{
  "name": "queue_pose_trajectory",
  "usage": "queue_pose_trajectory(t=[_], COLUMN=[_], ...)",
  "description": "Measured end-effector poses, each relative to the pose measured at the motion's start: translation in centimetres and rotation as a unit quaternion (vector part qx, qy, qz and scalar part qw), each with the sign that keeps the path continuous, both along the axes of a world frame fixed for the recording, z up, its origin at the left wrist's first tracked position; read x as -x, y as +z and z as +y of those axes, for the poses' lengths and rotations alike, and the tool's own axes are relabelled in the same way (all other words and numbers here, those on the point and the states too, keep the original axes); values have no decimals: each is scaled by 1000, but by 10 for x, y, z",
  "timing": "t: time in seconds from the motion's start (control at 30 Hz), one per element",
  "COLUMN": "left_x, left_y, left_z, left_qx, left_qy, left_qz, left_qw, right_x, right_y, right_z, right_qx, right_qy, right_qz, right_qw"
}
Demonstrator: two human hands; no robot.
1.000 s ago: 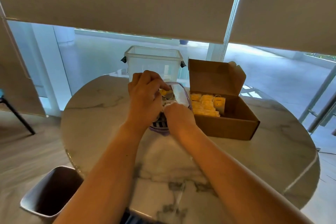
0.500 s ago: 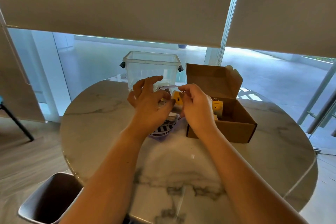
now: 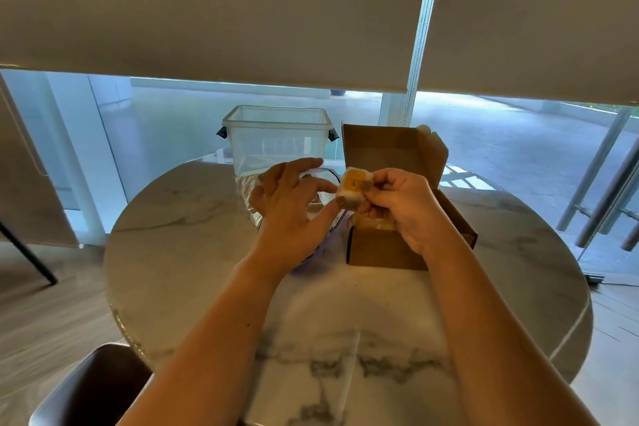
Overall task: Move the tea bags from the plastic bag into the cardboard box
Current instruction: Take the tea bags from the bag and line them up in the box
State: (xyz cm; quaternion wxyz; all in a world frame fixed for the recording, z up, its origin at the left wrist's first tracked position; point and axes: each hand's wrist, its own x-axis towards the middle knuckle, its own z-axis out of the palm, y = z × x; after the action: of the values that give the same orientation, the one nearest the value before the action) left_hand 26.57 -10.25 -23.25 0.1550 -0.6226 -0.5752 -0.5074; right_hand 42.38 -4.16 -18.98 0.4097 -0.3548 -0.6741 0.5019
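Observation:
My right hand point(image 3: 403, 206) pinches a tea bag point(image 3: 353, 187) with a yellow tag, held above the near left corner of the open cardboard box point(image 3: 383, 249). More yellow tea bags point(image 3: 377, 223) show inside the box, mostly hidden by that hand. My left hand point(image 3: 294, 207) is beside the held tea bag, fingers spread, thumb touching its lower edge. It covers the mouth of the clear plastic bag point(image 3: 250, 194), which lies on the table between the hands and the box.
A clear plastic tub point(image 3: 276, 138) stands at the back of the round marble table point(image 3: 193, 252), left of the box's raised lid point(image 3: 380, 152). A dark bin point(image 3: 93, 387) sits on the floor at the near left. Window blinds hang behind.
My right hand has lifted a tea bag out of the plastic bag and carried it right, over the box's corner. My left hand has loosened and its fingers have spread.

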Motion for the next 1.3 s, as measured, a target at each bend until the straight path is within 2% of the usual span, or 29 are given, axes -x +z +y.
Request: queue_pose_trajectory(t=[0.13, 0.2, 0.27, 0.33, 0.47, 0.6, 0.77, 0.97, 1.13, 1.3], left_x=[-10, -12, -15, -19, -25, -30, -32, -33, -33, -33], left_y=[3, 3, 2, 0, -2, 0, 4, 5, 5, 5], left_z=[-5, -6, -7, -7, -7, -11, -12, -12, -12, -12], left_qx=[-40, -35, -23, 0, 79, 183, 219, 235, 244, 240], left_qy=[10, 5, -3, -4, -13, 10, 20, 24, 21, 16], left_qz=[28, 41, 75, 114, 171, 207, 205, 201, 194, 189], left_qw=[999, 999, 997, 993, 982, 961, 954, 951, 950, 952], right_x=[-11, -19, -29, -37, -38, -28, -18, -15, -14, -16], right_y=[1, -2, -8, -11, -17, -20, -15, -21, -23, -24], right_z=[19, 31, 46, 53, 63, 73, 91, 92, 93, 93], right_qx=[12, 1, -63, -123, -126, -68, -26, -64, -43, -42], right_qy=[-78, -149, -250, -299, -266, -223, -241, -276, -235, -232], right_qz=[48, 31, -68, -186, -346, -439, -431, -454, -448, -452], right_qw=[996, 988, 964, 928, 891, 868, 869, 845, 862, 860])
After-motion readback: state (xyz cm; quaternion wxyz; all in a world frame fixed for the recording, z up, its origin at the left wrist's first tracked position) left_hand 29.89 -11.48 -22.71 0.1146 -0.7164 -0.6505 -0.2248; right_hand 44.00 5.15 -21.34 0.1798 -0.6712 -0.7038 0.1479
